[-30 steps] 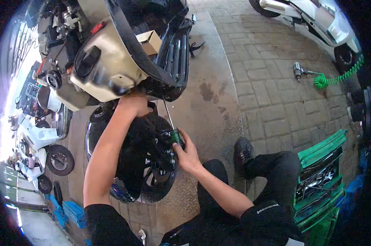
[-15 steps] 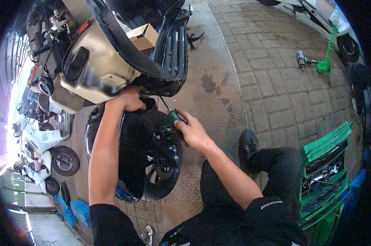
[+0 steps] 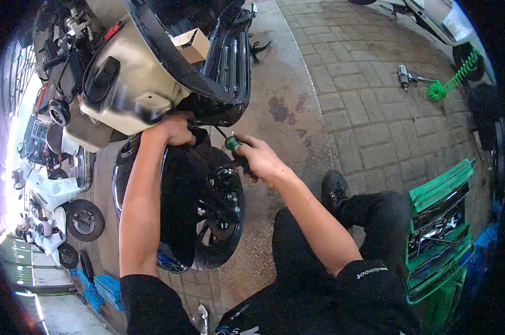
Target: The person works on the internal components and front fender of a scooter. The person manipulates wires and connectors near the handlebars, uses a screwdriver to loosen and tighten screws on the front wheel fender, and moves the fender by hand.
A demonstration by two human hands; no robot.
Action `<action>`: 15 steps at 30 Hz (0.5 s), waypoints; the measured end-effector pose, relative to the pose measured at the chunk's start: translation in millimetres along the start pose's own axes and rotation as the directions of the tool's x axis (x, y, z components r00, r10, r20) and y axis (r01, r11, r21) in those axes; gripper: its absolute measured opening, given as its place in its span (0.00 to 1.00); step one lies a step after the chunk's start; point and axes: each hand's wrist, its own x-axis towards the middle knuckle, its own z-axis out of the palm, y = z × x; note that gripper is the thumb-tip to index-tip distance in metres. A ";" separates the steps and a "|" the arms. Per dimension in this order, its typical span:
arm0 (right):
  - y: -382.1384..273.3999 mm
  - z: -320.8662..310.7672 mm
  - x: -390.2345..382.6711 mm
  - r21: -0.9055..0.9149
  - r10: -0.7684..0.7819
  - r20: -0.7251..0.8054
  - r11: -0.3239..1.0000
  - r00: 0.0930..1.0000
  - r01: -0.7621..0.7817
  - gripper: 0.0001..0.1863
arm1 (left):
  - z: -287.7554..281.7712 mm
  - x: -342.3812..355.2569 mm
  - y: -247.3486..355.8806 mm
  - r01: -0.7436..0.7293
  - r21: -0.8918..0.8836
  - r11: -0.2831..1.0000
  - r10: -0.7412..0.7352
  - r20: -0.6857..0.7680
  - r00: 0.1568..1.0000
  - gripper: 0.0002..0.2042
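My right hand (image 3: 258, 159) is closed round the green handle of a screwdriver (image 3: 232, 143). Its dark shaft slants up and left to the underside of the scooter's black floor section (image 3: 230, 114). My left hand (image 3: 176, 130) is curled beneath the lower edge of the beige body panel (image 3: 132, 84), just above the front wheel. Its fingertips are partly hidden there, so I cannot make out what they grip. Below both hands are the black front fender (image 3: 177, 212) and the scooter's front wheel (image 3: 233, 240).
An open cardboard box (image 3: 195, 47) sits in the scooter's footwell. On the paving at the right lie an impact wrench (image 3: 403, 77) with a coiled green air hose (image 3: 438, 91). A green toolbox (image 3: 439, 195) with tools stands near my knee. White scooters (image 3: 48, 192) are parked at the left.
The screwdriver handle has shifted slightly up and left, with less of its shaft showing, and my right hand has turned on it. My left hand stays under the panel. The view has shifted slightly.
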 end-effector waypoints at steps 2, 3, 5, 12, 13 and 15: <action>10.4 -0.9 7.3 -0.017 -0.046 -0.020 0.999 0.999 0.045 0.24 | -3.5 0.3 3.3 0.030 0.001 1.000 -0.030 0.053 0.998 0.37; 8.5 0.3 5.6 -0.005 -0.024 -0.013 1.000 1.000 0.024 0.24 | -7.0 -0.7 6.3 0.066 0.010 0.998 -0.067 0.111 0.992 0.37; 3.6 2.8 0.8 0.018 0.017 0.001 1.000 1.000 -0.017 0.24 | -7.4 -2.2 6.3 0.081 0.011 0.997 -0.081 0.144 0.986 0.37; 13.4 -3.3 11.6 0.002 -0.018 0.007 1.000 1.000 0.018 0.24 | -0.8 -6.8 2.9 -0.033 0.071 0.997 0.038 -0.078 0.996 0.34; 14.3 -5.0 12.8 -0.006 -0.030 0.012 1.000 0.999 0.030 0.24 | -1.9 -8.0 4.9 -0.036 0.079 0.996 0.044 -0.104 0.994 0.34; 12.8 -5.4 12.1 -0.003 -0.027 0.019 1.000 0.999 0.027 0.24 | -4.7 -7.0 7.8 -0.004 0.071 0.997 0.008 -0.062 0.998 0.33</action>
